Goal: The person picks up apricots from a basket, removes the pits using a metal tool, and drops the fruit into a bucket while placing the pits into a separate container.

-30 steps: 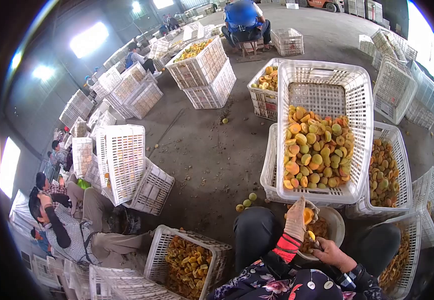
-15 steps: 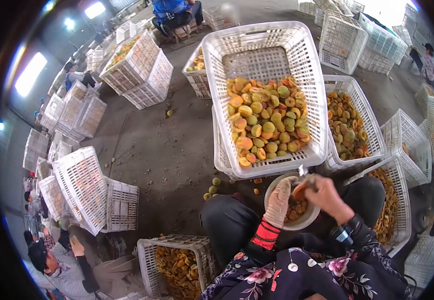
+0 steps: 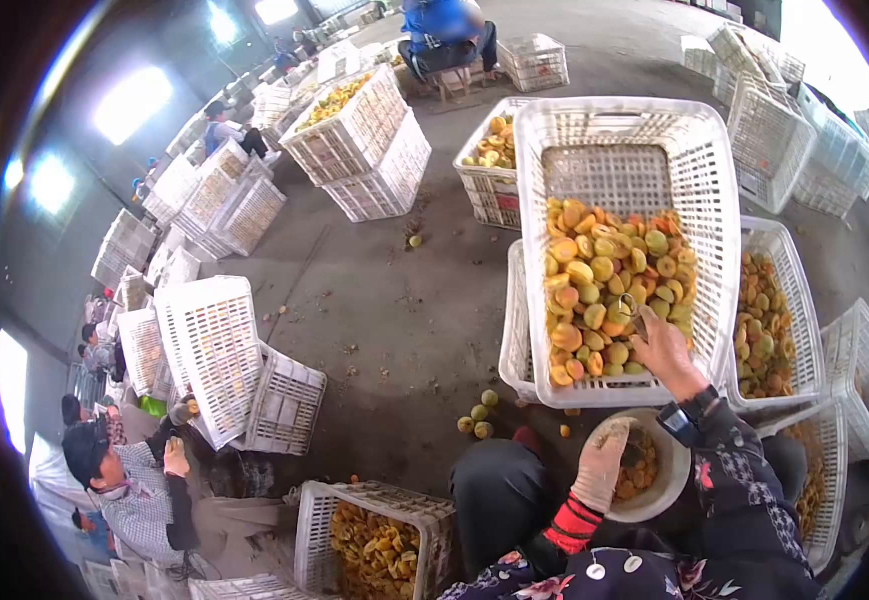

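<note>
My right hand (image 3: pixel 662 348) reaches into the upper white crate (image 3: pixel 724 215), its fingers closed around a small metal tool with a looped end (image 3: pixel 626 302). The loop touches the orange-green peaches (image 3: pixel 609 270) heaped there, several of them cut in halves. My left hand (image 3: pixel 602 462), in a pale glove with a red-striped cuff, is over the left side of a white bucket (image 3: pixel 666 490). Its fingers look stretched out, with nothing visible in them. Cut fruit pieces (image 3: pixel 637 468) lie inside the bucket, between my knees.
Crates of fruit stand to the right (image 3: pixel 804 345) and at lower left (image 3: pixel 444 520). Several loose green fruits (image 3: pixel 477 412) lie on the floor. Stacked crates (image 3: pixel 354 150) rise at left. A co-worker (image 3: pixel 139 480) sits at lower left, another person (image 3: pixel 444 40) at the back.
My right hand has gone from the bucket up into the crate of peaches. The orange piece between my hands is no longer there. The whole view has shifted, with objects now further right and lower.
</note>
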### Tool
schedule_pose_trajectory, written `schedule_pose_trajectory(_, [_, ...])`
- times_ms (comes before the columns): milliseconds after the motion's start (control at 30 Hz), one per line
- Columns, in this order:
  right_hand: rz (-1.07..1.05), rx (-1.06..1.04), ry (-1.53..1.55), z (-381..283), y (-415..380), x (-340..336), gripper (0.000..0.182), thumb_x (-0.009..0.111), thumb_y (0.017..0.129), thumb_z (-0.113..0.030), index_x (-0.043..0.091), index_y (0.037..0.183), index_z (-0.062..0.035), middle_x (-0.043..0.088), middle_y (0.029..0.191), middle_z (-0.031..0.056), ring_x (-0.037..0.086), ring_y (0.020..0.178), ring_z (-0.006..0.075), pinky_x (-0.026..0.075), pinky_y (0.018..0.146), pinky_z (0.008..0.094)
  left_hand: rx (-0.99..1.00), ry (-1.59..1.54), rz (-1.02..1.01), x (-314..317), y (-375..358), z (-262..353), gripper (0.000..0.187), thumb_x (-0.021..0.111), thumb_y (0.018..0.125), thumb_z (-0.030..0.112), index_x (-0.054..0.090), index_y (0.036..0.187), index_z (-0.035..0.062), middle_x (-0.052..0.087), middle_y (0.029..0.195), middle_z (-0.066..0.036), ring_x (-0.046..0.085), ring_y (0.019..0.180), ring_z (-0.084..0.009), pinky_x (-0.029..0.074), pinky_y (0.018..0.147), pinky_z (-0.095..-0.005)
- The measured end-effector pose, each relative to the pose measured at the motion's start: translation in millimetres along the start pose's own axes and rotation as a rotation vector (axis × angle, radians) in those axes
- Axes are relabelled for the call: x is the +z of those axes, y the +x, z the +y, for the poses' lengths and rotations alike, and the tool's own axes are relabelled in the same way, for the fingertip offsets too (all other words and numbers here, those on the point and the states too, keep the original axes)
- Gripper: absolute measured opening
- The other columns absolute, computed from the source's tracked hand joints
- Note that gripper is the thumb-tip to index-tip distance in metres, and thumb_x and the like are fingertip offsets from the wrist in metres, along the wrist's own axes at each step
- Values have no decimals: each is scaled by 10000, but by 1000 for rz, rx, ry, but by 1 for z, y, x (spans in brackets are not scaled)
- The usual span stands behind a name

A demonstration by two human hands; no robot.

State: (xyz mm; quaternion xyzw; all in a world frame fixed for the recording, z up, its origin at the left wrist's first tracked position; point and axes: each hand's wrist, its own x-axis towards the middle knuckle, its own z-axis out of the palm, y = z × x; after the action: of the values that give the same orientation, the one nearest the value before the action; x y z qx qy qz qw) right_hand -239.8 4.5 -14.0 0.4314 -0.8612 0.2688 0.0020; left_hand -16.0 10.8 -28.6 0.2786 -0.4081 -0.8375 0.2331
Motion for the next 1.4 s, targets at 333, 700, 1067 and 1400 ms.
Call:
schedule_pose_trajectory(333, [-44, 27, 33, 13, 37, 38, 439, 644, 777, -173, 534, 1173, -19, 640, 797, 215, 612, 792, 445, 481, 676, 517, -90, 6, 4, -2, 1, 7, 255, 540, 998, 176, 639, 1154, 0, 643, 1110, -16, 564, 1018, -87, 434, 926, -230])
schedule_pose_trajectory(700, [-778, 402, 1148, -65, -97, -72, 219, 642, 892, -206, 598, 1021, -34, 511, 646, -43, 446, 481, 36, 353, 438, 215, 22, -124, 98, -2, 3, 21, 547, 364, 1024, 499, 543, 1247, 33, 638, 1051, -68, 623, 852, -160, 510, 749, -285])
schedule_pose_trajectory(1067, [-282, 37, 189, -99, -182, -100, 317, 586, 930, -294, 494, 989, 3, 611, 688, 224, 630, 654, 409, 493, 569, 473, 5, -248, -83, 13, -14, 49, 376, 492, 1000, 328, 539, 1177, 1, 642, 1115, -184, 658, 952, -298, 557, 821, -383])
schedule_pose_trajectory(1400, [-237, 35, 221, -95, -195, -85, 299, 622, 899, -250, 490, 976, 8, 621, 686, 208, 642, 647, 394, 504, 561, 468, 38, -77, -133, 13, -15, 45, 318, 455, 1018, 357, 529, 1053, 50, 649, 991, -147, 676, 839, -271, 568, 698, -336])
